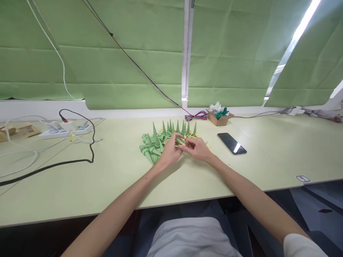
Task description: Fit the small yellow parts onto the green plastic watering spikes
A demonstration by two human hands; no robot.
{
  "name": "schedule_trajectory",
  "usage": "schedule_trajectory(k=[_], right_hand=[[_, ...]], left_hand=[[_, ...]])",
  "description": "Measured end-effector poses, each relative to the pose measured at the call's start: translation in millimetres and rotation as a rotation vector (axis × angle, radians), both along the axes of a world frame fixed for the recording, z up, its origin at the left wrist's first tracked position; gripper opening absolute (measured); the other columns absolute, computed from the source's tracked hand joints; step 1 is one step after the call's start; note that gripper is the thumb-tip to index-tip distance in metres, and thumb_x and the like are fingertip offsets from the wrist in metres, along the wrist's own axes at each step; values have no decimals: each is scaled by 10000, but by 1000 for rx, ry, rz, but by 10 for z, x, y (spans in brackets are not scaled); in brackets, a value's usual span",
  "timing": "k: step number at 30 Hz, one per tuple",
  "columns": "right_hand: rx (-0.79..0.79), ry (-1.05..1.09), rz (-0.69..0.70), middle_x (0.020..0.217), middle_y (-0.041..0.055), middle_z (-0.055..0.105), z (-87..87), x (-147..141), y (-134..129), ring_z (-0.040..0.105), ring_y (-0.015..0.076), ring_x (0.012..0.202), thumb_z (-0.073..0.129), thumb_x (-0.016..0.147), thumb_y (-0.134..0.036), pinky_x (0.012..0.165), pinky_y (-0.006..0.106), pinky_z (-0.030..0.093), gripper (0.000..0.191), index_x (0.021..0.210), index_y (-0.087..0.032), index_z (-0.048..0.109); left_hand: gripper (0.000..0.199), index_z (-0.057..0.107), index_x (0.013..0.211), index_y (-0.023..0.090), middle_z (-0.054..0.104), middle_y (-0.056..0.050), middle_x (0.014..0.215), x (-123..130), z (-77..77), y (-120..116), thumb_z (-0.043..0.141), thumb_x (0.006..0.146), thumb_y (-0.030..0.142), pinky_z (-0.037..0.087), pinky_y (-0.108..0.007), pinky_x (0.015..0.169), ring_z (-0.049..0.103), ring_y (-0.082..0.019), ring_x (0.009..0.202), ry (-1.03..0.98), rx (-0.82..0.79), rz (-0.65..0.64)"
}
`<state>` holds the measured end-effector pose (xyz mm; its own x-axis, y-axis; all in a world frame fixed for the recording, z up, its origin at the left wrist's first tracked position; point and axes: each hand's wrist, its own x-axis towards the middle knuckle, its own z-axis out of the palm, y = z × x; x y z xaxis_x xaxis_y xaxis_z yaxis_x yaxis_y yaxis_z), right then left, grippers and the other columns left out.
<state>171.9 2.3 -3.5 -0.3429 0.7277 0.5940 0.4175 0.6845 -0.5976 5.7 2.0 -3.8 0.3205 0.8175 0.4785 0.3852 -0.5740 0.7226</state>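
My left hand [172, 149] is closed around a green plastic spike [180, 140], held a little above the table. Close beside it, my right hand [197, 148] pinches a small yellow piece [183, 144] against the end of that spike; the fingers partly hide it. Loose green spikes [150, 151] lie in a heap to the left of my hands. Behind them several more spikes [170, 126] stand upright with their points up. Small yellow pieces [193, 135] are scattered among and beside the standing ones.
A black phone [232, 143] lies on the table [257, 153] to the right. Behind it stands a small cardboard box [219, 119] with clear and dark green material inside. A coiled red-and-blue wire [198, 115] sits by the wall. At left are a white power strip [65, 130] and a black cable [66, 161].
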Motion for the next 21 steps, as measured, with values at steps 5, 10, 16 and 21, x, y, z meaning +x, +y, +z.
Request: schedule_trajectory(k=[5,10,16,21], right_hand=[[-4,52,-36,511,-68,375,-11,6,-2,322,88,487,597,855,-468,519,244,289,358,668,-202,447],[-5,53,-72,512,-89,379,-19,18,8,355,95,488,642,802,-375,539,239,319,201,813,-202,540],[-11,0,-66,511,-89,395,-16,26,29,365,87,478,623,777,-310,550,236,330,147,772,-193,533],[-13,-31,-16,528,-84,441,-31,38,57,394,89,488,615,775,-301,564,230,351,132,808,-192,549]], left_hand=[[380,441,1164,211,627,-44,974,13,6,-16,560,804,182,497,-277,654,598,-145,729,20,-2,-26],[516,396,1304,222,652,-39,923,21,-9,-61,568,817,206,499,-302,655,601,-161,671,135,42,-97],[624,332,1395,243,652,-28,908,20,33,-143,544,813,169,465,-272,584,555,-140,583,228,82,-119],[683,293,1443,234,657,-39,921,11,45,-141,548,814,159,493,-287,637,600,-160,647,236,109,-126]])
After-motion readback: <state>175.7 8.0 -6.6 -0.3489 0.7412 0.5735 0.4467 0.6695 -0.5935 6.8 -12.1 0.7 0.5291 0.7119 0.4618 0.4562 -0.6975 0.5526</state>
